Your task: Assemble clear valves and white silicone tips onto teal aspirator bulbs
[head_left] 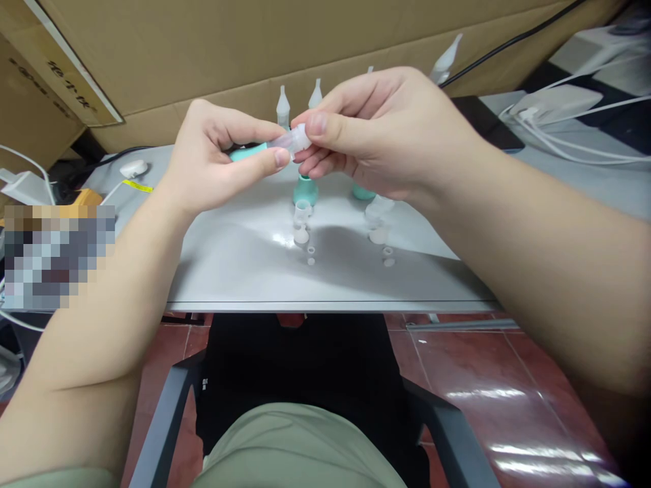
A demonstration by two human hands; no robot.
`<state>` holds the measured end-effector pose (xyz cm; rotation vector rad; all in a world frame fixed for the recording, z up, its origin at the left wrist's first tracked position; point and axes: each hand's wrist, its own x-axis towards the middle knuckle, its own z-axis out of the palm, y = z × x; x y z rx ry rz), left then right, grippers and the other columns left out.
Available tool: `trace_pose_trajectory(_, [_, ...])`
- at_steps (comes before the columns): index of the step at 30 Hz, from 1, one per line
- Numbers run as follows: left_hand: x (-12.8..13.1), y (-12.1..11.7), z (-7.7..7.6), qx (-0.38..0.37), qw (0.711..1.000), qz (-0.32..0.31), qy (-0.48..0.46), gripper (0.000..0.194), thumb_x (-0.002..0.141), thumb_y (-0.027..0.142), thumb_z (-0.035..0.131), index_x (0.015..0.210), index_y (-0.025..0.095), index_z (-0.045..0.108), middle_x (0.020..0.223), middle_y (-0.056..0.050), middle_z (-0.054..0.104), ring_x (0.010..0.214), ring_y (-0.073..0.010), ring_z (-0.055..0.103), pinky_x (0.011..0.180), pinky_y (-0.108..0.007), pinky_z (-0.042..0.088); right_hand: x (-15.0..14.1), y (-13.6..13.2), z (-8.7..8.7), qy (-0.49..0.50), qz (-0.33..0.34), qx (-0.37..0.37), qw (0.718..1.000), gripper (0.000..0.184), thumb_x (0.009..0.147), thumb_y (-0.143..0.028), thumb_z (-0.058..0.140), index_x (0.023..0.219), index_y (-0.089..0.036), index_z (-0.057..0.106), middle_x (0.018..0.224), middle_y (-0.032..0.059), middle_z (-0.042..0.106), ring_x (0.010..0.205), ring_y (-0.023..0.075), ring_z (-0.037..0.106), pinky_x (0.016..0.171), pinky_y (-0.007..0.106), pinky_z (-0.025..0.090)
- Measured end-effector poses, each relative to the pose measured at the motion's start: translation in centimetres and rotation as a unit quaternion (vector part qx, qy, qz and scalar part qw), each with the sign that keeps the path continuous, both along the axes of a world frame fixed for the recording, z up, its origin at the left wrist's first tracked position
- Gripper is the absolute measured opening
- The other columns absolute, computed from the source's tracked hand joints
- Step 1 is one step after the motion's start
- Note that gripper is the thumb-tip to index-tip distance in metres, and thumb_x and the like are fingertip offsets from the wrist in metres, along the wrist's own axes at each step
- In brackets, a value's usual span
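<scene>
Above the desk my left hand point(211, 152) is closed around the teal bulb of a nasal aspirator point(248, 151), its thumb and forefinger along the clear tube point(279, 141). Thumb and fingers of my right hand point(376, 129) pinch the white collar point(301, 137) at the tube's far end. Below them, a teal bulb point(305, 192) stands on the desk, and another teal bulb point(363, 192) is partly hidden by my right hand. White tapered nozzles point(283, 105) stand upright behind my hands. In front lie a clear cup-shaped piece point(302, 210), a white disc point(301, 234) and a small ring point(311, 250).
A similar group of a clear piece point(379, 206), a disc point(378, 235) and a ring point(388, 251) lies further right. Cardboard point(213, 54) walls the back of the grey desk point(228, 271). White cables point(554, 139) and adapters crowd the right; more cables lie left.
</scene>
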<state>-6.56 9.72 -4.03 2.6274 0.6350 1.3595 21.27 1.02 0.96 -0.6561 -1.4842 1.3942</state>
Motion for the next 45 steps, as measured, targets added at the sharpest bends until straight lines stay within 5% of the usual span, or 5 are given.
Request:
trace_pose_trajectory(13, [0.7,-1.5,0.4,-0.129,0.987,-0.064,-0.066,0.050,0.089,0.084,0.100,0.100,0.035,0.104,0.078,-0.008,0.083,0.059,-0.0201,0.053,0.054,-0.042,0.038,0.1,0.2,-0.4,-0.034,0.008,-0.030,0.999,0.035,0.109,-0.036,0.113,0.092,-0.020,0.087,0.091,0.0045,0.090,0.080,0.0134,0.082,0.083,0.024,0.075])
trace_pose_trajectory(21, [1.9,-2.9,2.0,-0.065,0.965,-0.073,-0.243,0.021,0.096,0.066,0.107,0.098,0.046,0.104,0.081,-0.003,0.087,0.057,-0.0239,0.066,0.053,-0.046,0.044,0.2,-1.8,-0.2,-0.102,-0.073,0.119,0.985,0.025,0.097,-0.026,0.113,0.094,-0.026,0.088,0.086,-0.0001,0.087,0.079,0.0184,0.079,0.078,0.033,0.067])
trace_pose_trajectory(31, [3.0,-3.0,2.4,-0.109,0.963,-0.071,-0.234,0.014,0.085,0.040,0.091,0.090,0.046,0.103,0.083,-0.002,0.089,0.058,-0.0248,0.064,0.056,-0.049,0.052,-2.0,-3.1,-2.1,-0.510,0.048,0.413,0.753,0.014,0.116,-0.015,0.084,0.111,-0.025,0.093,0.112,0.0089,0.094,0.129,0.0406,0.080,0.114,0.059,0.062])
trace_pose_trajectory(36, [2.8,-1.8,1.0,-0.119,0.974,-0.072,-0.178,0.023,0.088,0.061,0.093,0.099,0.042,0.101,0.084,-0.006,0.086,0.056,-0.0235,0.060,0.051,-0.045,0.043,-2.7,-3.3,-2.4,-0.570,0.063,0.432,0.697,0.025,0.117,-0.007,0.076,0.100,-0.022,0.088,0.109,0.0135,0.094,0.129,0.0430,0.075,0.119,0.065,0.056])
trace_pose_trajectory(45, [2.0,-0.3,-0.4,-0.143,0.985,-0.051,-0.086,0.076,0.093,0.099,0.091,0.117,0.027,0.100,0.092,-0.011,0.086,0.063,-0.0182,0.064,0.054,-0.038,0.049,-0.4,-2.5,-1.5,-0.388,-0.080,0.405,0.824,0.033,0.117,-0.025,0.076,0.084,-0.028,0.070,0.090,0.0045,0.080,0.093,0.0283,0.073,0.103,0.048,0.062])
